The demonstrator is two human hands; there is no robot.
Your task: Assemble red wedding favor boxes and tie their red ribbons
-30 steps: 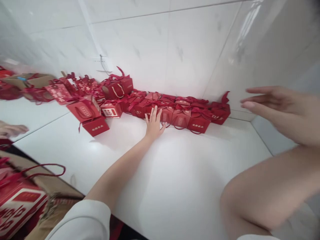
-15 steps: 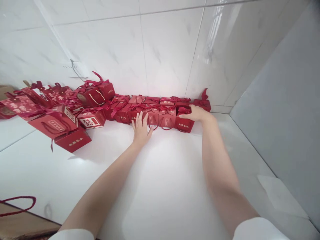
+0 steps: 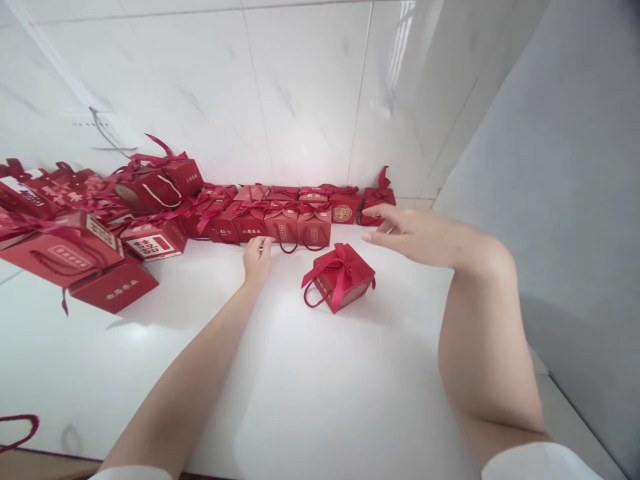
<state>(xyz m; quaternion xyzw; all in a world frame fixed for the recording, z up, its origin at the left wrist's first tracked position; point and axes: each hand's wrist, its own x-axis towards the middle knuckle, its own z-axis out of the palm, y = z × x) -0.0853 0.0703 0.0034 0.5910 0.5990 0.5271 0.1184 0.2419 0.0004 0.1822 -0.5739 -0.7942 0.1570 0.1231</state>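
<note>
A red gift box (image 3: 357, 270) tied with a dark pink ribbon bow stands by itself on the white surface, in front of the row and turned at an angle. My right hand (image 3: 420, 233) hovers behind and to the right of it, empty, thumb and fingers apart. Its fingertips are near the red box at the row's right end (image 3: 381, 196). My left hand (image 3: 257, 263) is loosely curled with a small gap between the fingers, just in front of the row of red gift boxes (image 3: 281, 227). Nothing shows in it; whether it touches a box I cannot tell.
More red boxes and bags are piled at the left, with a tilted box (image 3: 65, 250) resting on another box (image 3: 117, 288). A tiled wall (image 3: 305, 100) rises behind the row. At the right stands a grey panel (image 3: 565, 200). A red cord handle (image 3: 25, 423) shows at the lower left.
The ribboned box at the row's front right end has come forward out of the row. My right hand has let go of it and risen. My left hand's spread fingers have curled. The view has shifted.
</note>
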